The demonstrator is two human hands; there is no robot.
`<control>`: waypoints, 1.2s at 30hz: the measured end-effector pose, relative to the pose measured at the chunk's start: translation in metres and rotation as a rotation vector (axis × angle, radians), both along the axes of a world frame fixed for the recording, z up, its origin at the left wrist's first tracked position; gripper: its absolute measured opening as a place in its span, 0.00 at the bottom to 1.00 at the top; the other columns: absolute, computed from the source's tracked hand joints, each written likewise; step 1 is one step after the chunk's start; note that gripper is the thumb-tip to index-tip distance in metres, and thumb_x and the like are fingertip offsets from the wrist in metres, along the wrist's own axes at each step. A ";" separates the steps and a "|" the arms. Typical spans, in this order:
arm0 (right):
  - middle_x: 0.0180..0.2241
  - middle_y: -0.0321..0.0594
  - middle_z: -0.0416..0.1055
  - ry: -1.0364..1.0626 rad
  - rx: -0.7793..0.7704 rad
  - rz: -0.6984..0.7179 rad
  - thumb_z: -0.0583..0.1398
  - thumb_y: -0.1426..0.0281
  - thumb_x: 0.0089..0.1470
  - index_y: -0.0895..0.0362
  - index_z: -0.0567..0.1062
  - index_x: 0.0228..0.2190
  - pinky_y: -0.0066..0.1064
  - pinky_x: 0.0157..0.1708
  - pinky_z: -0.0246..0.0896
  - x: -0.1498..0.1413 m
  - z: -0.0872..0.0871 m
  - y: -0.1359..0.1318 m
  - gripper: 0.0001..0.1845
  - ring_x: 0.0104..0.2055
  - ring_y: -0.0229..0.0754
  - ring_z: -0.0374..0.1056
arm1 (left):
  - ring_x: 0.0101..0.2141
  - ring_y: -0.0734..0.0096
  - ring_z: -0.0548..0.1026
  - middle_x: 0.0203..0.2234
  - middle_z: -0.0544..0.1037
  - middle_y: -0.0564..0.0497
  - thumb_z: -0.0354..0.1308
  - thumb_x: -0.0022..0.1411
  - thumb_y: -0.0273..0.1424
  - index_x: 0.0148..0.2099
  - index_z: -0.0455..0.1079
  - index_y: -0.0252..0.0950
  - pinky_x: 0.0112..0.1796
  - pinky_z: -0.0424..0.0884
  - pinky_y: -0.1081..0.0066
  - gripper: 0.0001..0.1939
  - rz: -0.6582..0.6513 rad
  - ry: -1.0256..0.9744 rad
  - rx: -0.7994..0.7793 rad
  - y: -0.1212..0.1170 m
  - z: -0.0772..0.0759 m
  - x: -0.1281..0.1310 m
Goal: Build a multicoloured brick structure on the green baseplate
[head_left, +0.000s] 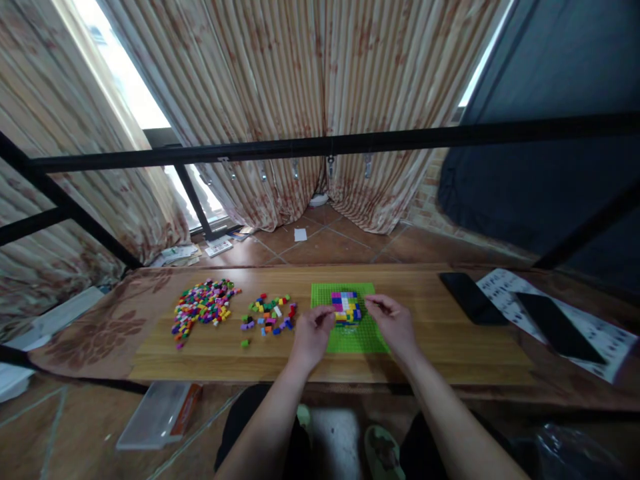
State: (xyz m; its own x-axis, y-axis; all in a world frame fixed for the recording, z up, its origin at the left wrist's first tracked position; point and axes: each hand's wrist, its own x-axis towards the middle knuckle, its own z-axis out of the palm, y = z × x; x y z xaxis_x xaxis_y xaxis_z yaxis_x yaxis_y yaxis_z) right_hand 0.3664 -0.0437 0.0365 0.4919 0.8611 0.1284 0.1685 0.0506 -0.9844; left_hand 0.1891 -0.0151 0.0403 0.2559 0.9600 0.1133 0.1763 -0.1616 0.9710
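A green studded baseplate (323, 293) lies on the wooden board. On it stands a small block of colourful toy bricks (346, 303), with purple, white, blue and yellow parts. My left hand (313, 333) is at the left side of these bricks, fingers drawn together close to their edge. To the right of them, my right hand (393, 321) hovers over the plate with thumb and index finger pinched, a little apart from the bricks. Whatever either hand pinches is too small to make out.
Loose bricks (270, 315) are scattered left of the plate, and a larger brick pile (203, 303) lies farther left. A black tablet-like slab (473, 299) and printed sheets (500, 287) with a second dark slab (560, 327) are at right. A black rail (300, 147) crosses beyond the board.
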 end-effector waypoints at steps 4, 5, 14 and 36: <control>0.38 0.41 0.73 -0.238 0.134 0.211 0.61 0.63 0.50 0.53 0.80 0.34 0.33 0.37 0.64 -0.004 0.011 -0.010 0.11 0.38 0.42 0.69 | 0.29 0.72 0.76 0.30 0.79 0.49 0.57 0.55 0.28 0.36 0.70 0.34 0.29 0.71 0.73 0.05 -0.031 -0.158 -0.123 -0.001 0.003 0.016; 0.40 0.41 0.72 -0.311 0.157 0.262 0.60 0.65 0.52 0.52 0.80 0.35 0.33 0.39 0.64 -0.005 0.013 -0.012 0.10 0.40 0.42 0.69 | 0.29 0.72 0.76 0.30 0.79 0.49 0.57 0.54 0.27 0.37 0.69 0.34 0.29 0.71 0.74 0.06 -0.048 -0.182 -0.143 -0.002 0.003 0.019; 0.39 0.39 0.70 -0.587 0.174 0.328 0.58 0.70 0.57 0.52 0.78 0.32 0.38 0.46 0.62 -0.008 0.008 -0.012 0.08 0.44 0.43 0.66 | 0.27 0.75 0.74 0.27 0.76 0.52 0.57 0.53 0.24 0.37 0.66 0.34 0.27 0.71 0.76 0.08 -0.052 -0.242 -0.199 -0.004 0.002 0.030; 0.37 0.41 0.71 -0.767 0.172 0.197 0.58 0.71 0.55 0.52 0.78 0.29 0.39 0.42 0.64 -0.012 -0.006 -0.005 0.09 0.41 0.46 0.66 | 0.31 0.71 0.76 0.30 0.81 0.50 0.51 0.60 0.25 0.39 0.77 0.37 0.35 0.68 0.74 0.12 0.039 0.337 0.134 -0.011 0.008 0.022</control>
State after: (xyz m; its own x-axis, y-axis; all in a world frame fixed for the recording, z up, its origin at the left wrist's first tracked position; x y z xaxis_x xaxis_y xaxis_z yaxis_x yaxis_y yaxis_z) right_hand 0.3542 -0.0489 0.0301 0.0549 0.8602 0.5071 0.7656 0.2898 -0.5743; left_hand 0.2111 -0.0266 0.0487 0.2639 0.9522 0.1541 0.4910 -0.2701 0.8282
